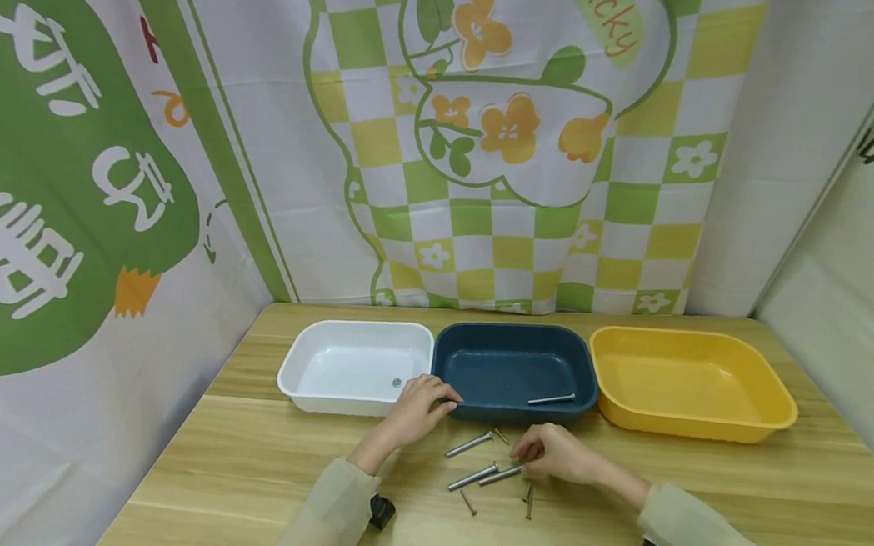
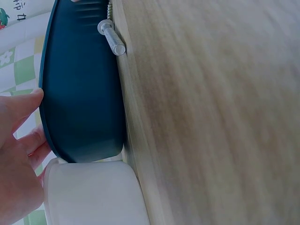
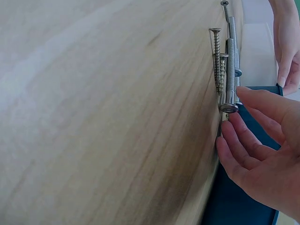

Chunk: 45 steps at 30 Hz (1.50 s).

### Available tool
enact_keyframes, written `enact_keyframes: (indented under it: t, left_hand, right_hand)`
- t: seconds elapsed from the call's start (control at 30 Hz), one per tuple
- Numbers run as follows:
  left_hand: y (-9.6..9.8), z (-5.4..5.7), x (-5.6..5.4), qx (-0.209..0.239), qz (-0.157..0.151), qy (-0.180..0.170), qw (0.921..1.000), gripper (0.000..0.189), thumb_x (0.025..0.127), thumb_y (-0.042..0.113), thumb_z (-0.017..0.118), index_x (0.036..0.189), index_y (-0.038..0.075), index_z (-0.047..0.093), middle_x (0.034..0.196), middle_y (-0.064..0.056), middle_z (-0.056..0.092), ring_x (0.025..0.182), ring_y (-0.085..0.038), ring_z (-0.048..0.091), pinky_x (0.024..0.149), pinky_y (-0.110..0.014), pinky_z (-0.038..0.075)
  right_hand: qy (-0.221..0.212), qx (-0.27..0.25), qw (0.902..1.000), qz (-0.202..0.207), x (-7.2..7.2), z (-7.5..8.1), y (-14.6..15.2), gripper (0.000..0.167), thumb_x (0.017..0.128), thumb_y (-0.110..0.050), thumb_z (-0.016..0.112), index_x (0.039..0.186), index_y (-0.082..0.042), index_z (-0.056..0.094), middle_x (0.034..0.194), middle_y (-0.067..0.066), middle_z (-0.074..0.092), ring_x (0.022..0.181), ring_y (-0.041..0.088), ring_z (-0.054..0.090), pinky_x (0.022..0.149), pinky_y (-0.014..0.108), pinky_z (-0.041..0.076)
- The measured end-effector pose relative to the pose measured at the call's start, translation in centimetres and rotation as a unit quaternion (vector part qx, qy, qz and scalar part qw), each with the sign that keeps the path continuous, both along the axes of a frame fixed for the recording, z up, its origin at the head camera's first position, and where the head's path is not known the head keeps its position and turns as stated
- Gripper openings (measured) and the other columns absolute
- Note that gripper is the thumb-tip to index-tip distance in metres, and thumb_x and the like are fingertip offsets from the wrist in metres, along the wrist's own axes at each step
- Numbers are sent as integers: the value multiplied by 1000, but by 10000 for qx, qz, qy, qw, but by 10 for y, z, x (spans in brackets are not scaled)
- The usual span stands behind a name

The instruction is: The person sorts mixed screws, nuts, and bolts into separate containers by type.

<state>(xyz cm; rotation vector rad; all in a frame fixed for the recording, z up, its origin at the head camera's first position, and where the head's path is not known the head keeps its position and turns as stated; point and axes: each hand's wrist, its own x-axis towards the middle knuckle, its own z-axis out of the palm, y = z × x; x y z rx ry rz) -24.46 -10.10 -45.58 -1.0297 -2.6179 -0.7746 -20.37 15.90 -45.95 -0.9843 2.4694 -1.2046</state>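
My left hand [image 1: 417, 410] rests at the left front rim of the dark blue bin [image 1: 466, 409]; its fingertips touch that rim in the left wrist view. My right hand [image 1: 557, 454] pinches the head end of a silver bolt [image 3: 230, 70] between thumb and fingers, the shaft low over the table. Beside it lie another bolt [image 1: 473, 477] and, farther back, a third bolt [image 1: 469, 444]. Small screws are scattered around: one screw [image 1: 468, 503] at the front left, another screw [image 1: 530, 504] at the front right, and a short screw [image 1: 501, 436] near the blue bin.
Inside the blue bin lies one long bolt [image 1: 551, 399]. To its left stands a white bin [image 1: 354, 406] with a small round metal piece [image 1: 397, 382] in it. A yellow bin [image 1: 690, 426] stands at the right. Behind the wooden table [image 1: 245, 470] hangs a patterned curtain [image 1: 483, 251].
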Motion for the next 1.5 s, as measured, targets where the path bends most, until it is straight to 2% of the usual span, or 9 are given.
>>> enact_keyframes:
  t: [0.03, 0.13, 0.23, 0.27, 0.37, 0.5, 0.77, 1.1, 1.5]
  left_hand:
    - [-1, -4, -3, 74, -95, 132, 9998, 21, 92, 27, 47, 94, 14, 65, 86, 3, 58, 91, -17, 49, 86, -39, 34]
    - [-3, -5, -4, 174, -200, 226, 9994, 26, 93, 31, 44, 94, 15, 64, 86, 4, 58, 91, -17, 49, 85, -39, 34]
    - [-2, -4, -4, 121, -125, 168, 9997, 21, 92, 27, 47, 94, 15, 64, 86, 4, 58, 92, -18, 49, 86, -40, 33]
    - [-1, 0, -1, 77, -55, 53, 9999, 19, 91, 24, 49, 94, 13, 64, 86, 2, 59, 92, -19, 49, 86, -42, 34]
    - [1, 2, 1, -80, 89, -79, 9999, 15, 89, 19, 52, 94, 13, 65, 87, 1, 59, 93, -20, 49, 88, -42, 33]
    - [2, 3, 1, -266, 201, -224, 9992, 15, 89, 20, 52, 95, 14, 64, 89, 2, 59, 96, -18, 49, 90, -40, 33]
    - [2, 4, 2, -114, 146, -206, 9996, 14, 89, 19, 53, 94, 13, 64, 89, 1, 59, 95, -19, 49, 89, -42, 33]
    - [0, 2, 1, -189, 162, -98, 9996, 13, 88, 20, 53, 95, 15, 64, 89, 1, 59, 95, -19, 49, 89, -41, 33]
    - [1, 2, 1, -273, 168, -198, 9993, 15, 89, 21, 52, 96, 15, 64, 89, 2, 59, 95, -18, 49, 90, -40, 33]
  right_hand:
    - [-5, -13, 10000, 6, 0, -1, 0, 16, 70, 1, 68, 85, 3, 66, 81, 8, 60, 71, 17, 57, 61, 20, 47]
    - [-6, -37, 10000, 21, -2, -2, 0, 16, 69, 2, 69, 85, 3, 66, 81, 9, 61, 71, 17, 57, 61, 20, 47]
    - [26, -19, 10000, 38, -2, -5, 0, 17, 68, 2, 70, 84, 2, 66, 80, 9, 60, 71, 16, 56, 61, 20, 47]
    - [41, -6, 10000, 40, -2, -5, 0, 17, 67, 1, 70, 84, 2, 66, 80, 8, 60, 70, 15, 55, 60, 20, 46]
    - [77, 49, 10000, 16, -2, -8, 0, 18, 66, 0, 71, 84, 1, 66, 79, 7, 59, 70, 12, 54, 60, 20, 45]
    - [135, 98, 9999, -41, -1, -10, -1, 18, 66, 0, 71, 83, 1, 67, 78, 5, 58, 69, 9, 51, 60, 20, 44]
    - [152, 29, 9999, -65, 0, -13, -1, 16, 67, 0, 71, 83, 2, 68, 76, 4, 56, 68, 8, 49, 59, 20, 43]
    - [209, -34, 9997, -104, 1, -15, -3, 12, 68, -1, 71, 80, 1, 67, 74, 3, 57, 68, 7, 48, 59, 20, 42]
    - [321, -182, 9993, -48, 2, -17, -1, 8, 69, -1, 71, 76, 1, 68, 72, 3, 57, 67, 6, 47, 57, 19, 41]
